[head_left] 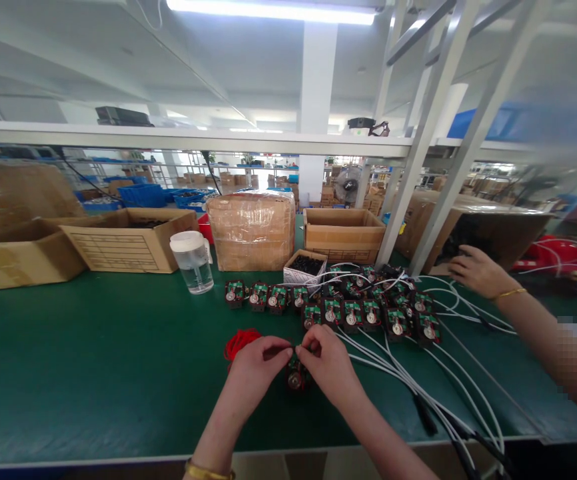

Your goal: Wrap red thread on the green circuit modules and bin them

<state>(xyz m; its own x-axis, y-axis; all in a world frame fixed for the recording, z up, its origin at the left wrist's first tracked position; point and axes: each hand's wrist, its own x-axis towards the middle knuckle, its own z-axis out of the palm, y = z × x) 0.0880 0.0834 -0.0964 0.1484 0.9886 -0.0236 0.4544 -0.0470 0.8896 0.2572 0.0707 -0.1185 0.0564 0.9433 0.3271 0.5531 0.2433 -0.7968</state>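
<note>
Blk boxy plastic-looking module w/ green PCB + round metallic disc [295,380], right of tangled red cord bundle [241,343], prob light, stiff, PCB fragile, so hold case sides; L hand [261,363] + R hand [327,365] fingertips narrow at its far edge, can't tell if gripping.

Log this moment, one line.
left hand: at circuit module | right hand: same module | red bundle: beside left hand | co-worker's hand: by carton

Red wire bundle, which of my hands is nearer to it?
Left. The left hand is beside the red wire bundle; the right hand is farther to the right.
</note>
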